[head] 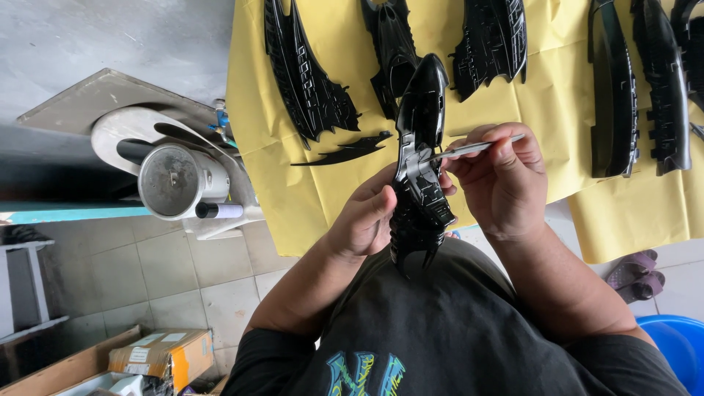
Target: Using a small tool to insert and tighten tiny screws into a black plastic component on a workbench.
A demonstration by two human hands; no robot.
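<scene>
Tabletop with a yellow cover fills the top of the view. Many shiny black plastic parts lie on it in a row. At the left stands a grey machine on the tiled floor. A cardboard box sits low down at the left, and a blue tub at the right. The left hand has its grip closed around a long black plastic piece, held upright in front of the chest. The right hand pinches a thin silver blade in a narrow grip. The blade tip touches the black piece.
</scene>
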